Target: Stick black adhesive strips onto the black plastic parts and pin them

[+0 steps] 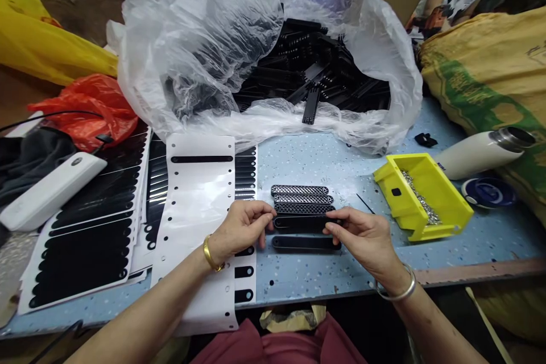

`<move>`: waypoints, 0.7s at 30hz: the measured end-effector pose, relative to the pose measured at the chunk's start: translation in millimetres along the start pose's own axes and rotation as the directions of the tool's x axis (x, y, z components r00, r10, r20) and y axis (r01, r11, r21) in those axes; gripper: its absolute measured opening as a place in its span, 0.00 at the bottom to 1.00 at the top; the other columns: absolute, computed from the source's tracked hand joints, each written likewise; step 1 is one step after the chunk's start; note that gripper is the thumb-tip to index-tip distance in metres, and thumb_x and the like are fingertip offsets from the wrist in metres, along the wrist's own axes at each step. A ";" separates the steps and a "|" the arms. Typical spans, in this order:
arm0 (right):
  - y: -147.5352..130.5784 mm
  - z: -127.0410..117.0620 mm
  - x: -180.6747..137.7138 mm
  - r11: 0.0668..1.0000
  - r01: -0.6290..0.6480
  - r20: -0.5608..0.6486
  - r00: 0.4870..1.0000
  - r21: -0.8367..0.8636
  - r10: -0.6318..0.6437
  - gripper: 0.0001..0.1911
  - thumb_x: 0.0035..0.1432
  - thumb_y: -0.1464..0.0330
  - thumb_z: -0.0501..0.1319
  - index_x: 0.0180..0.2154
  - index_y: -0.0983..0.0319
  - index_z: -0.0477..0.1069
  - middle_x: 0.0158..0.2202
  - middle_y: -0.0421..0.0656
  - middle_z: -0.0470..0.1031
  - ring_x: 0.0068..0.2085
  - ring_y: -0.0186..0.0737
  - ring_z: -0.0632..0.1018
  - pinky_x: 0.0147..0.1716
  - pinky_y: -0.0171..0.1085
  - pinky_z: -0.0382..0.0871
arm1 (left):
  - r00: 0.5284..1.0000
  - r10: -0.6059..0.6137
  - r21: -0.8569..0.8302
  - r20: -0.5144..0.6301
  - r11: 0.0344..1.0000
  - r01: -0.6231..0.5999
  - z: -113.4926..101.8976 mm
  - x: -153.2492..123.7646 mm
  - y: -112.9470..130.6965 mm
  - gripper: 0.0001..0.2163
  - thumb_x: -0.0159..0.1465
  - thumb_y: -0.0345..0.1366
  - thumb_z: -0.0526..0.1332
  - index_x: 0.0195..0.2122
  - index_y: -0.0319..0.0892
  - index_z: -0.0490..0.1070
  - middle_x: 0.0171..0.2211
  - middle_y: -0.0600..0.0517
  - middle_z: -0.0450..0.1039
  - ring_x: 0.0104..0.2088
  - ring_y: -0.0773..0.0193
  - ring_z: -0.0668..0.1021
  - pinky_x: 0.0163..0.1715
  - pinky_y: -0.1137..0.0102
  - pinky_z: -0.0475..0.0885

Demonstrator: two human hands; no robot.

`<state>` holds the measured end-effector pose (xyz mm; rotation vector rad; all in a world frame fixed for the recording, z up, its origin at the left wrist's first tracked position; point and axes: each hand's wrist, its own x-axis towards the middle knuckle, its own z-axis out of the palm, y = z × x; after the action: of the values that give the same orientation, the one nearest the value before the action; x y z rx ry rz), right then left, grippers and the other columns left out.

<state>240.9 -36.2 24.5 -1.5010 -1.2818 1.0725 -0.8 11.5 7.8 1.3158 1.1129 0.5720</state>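
My left hand (241, 226) and my right hand (362, 234) pinch the two ends of a black oblong strip (301, 222) lying flat on the blue speckled table (298, 278). Another black strip (305, 243) lies just in front of it, between my hands. Behind it sit three grey mesh-patterned strips (301, 199) in a row. A white backing sheet with oblong cut-outs (200, 205) lies under my left wrist, and sheets of black oblong stickers (94, 222) are stacked to the left.
A big clear plastic bag (205, 51) holds several black plastic parts (315, 68) at the back. A yellow bin of small metal pieces (422, 196) stands right, beside a white bottle (478, 153) and a blue lid (488, 192). A white device (51, 190) lies left.
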 end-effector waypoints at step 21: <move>6.8 4.1 11.5 0.778 0.336 0.045 0.928 -0.531 -0.370 0.04 0.50 0.74 0.62 0.28 0.61 0.75 0.24 0.41 0.77 0.24 0.35 0.76 0.24 0.33 0.69 | 1.000 0.003 -0.030 -0.015 1.000 -0.004 7.5 4.4 -1.9 0.08 0.57 0.37 0.61 0.25 0.38 0.68 0.17 0.56 0.68 0.14 0.70 0.75 0.09 0.81 0.61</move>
<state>239.8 -25.1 16.0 -1.5730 -1.8310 0.4283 7.1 11.3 3.8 1.2894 1.1104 0.6002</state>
